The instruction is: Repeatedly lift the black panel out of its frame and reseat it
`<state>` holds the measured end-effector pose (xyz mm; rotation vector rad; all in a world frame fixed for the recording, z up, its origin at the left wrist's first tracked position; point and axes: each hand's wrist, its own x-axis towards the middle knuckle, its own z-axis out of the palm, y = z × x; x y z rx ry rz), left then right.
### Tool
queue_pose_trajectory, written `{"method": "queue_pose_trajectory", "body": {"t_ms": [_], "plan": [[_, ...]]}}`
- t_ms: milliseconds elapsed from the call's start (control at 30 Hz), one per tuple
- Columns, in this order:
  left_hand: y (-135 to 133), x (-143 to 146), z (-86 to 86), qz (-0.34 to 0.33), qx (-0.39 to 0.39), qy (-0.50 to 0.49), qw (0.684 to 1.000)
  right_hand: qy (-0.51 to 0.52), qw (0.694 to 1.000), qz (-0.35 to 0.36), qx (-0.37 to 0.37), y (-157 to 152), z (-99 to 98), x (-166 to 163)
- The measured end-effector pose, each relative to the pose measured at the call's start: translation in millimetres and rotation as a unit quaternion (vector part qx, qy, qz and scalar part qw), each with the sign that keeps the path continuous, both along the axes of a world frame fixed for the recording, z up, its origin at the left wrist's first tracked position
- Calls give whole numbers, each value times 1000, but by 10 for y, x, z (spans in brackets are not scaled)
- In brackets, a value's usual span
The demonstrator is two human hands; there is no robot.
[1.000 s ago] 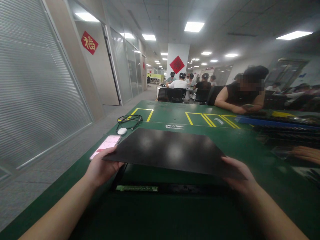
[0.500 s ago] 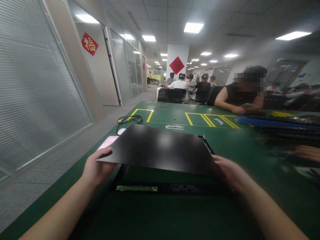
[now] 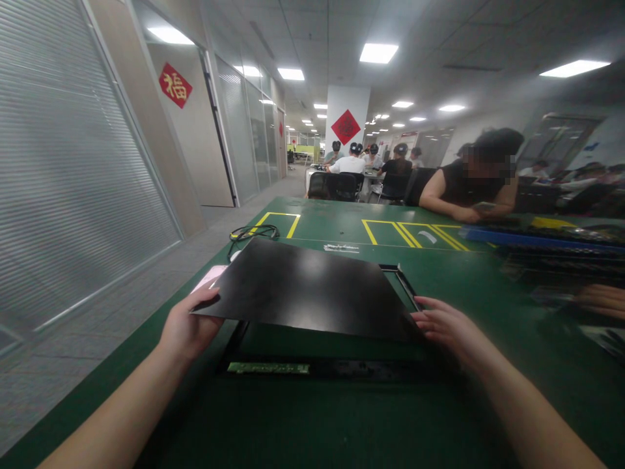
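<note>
A thin, glossy black flat panel is held tilted above a black rectangular frame on the green table. My left hand is closed on the panel's near left corner, thumb on top and fingers beneath. At the near right corner, my right hand has its fingertips against the panel's edge, the fingers slightly apart. Along the frame's near side lies a green circuit board strip. The panel hides much of the frame's far and left sides.
A pink-screened phone and a coiled black cable lie left of the panel. Yellow tape marks the far table. Blurred stacked parts and another person's hand are at right; a person leans on the far edge.
The panel has shifted slightly left, showing more of the frame's right corner. My right hand's fingers have spread a little at the panel's edge; my left hand keeps its hold.
</note>
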<state>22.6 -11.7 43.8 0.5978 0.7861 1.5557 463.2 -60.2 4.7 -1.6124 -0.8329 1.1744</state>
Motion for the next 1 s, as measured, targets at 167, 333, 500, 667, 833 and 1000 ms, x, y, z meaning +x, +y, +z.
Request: {"method": "queue_pose_trajectory", "body": {"t_ms": [167,333,500,667,833,1000], "plan": [[-11,6,-4,-11,3,37,999,-30,1000,-4,-4,14,4,-15],[-21,-12,-35,-26,5,83,996,-82,996,-20,9,49,-50,37],[-32,5,-58,-49,17,140,989,-134,990,-47,7,50,-71,67],[-30,21,-88,-70,23,174,982,-186,980,-65,-9,40,-32,46],[-38,19,-99,-80,28,186,979,-228,971,-70,-6,34,-26,46],[-43,31,-101,-81,23,199,976,-239,969,-67,-5,39,-88,82]]}}
